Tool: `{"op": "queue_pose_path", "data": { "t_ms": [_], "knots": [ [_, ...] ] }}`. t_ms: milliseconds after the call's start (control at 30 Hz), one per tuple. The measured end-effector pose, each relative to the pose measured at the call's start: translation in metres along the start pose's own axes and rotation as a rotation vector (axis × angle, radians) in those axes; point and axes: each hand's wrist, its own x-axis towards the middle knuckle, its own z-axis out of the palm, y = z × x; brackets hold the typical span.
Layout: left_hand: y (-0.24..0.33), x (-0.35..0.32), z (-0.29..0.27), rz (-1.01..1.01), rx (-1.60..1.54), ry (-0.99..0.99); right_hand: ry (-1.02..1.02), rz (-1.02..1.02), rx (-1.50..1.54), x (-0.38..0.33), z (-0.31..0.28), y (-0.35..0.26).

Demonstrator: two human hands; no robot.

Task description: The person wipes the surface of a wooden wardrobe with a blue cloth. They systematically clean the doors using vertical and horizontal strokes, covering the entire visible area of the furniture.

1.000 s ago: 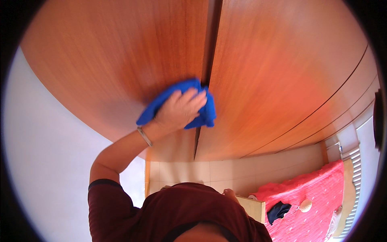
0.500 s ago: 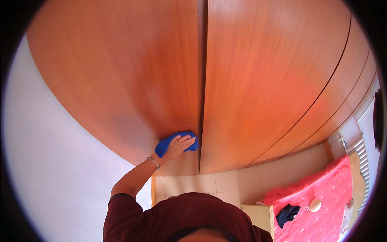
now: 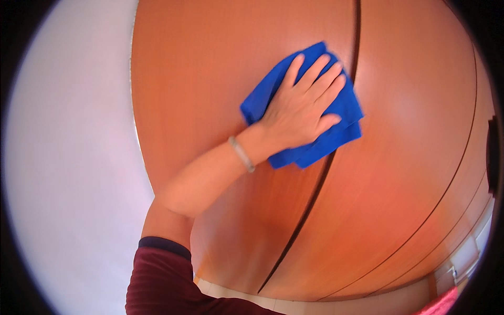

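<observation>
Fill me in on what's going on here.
A person's left hand, fingers spread, lies flat on a blue cloth against a wood-grain panel. The cloth covers part of the dark gap between this panel and the one to its right. A bracelet circles the left wrist. The right hand is out of view.

Wooden panels (image 3: 210,79) (glossy, orange-brown) have a blue cloth (image 3: 347,107) against them.

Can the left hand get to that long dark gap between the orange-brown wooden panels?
Probably yes: the left hand is spread on the blue cloth, which covers part of the dark gap. Only the cloth seems to be in between.
</observation>
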Motion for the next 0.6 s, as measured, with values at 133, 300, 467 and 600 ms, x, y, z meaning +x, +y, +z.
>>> {"op": "queue_pose_path", "data": {
  "t_ms": [133,300,467,600],
  "knots": [
    [-0.066,0.049,0.011,0.135,0.156,0.151,0.172,-0.182,-0.108,0.136,-0.018,-0.041],
    [-0.092,0.062,-0.002,-0.031,0.343,0.147,0.242,-0.207,-0.231,0.202,-0.020,-0.047],
    [-0.156,0.067,-0.021,-0.211,0.518,0.214,0.292,-0.196,-0.296,0.246,-0.013,-0.046],
    [-0.206,0.036,-0.021,-0.479,0.605,0.189,0.286,-0.187,-0.306,0.238,-0.004,-0.037]
  ]
}}
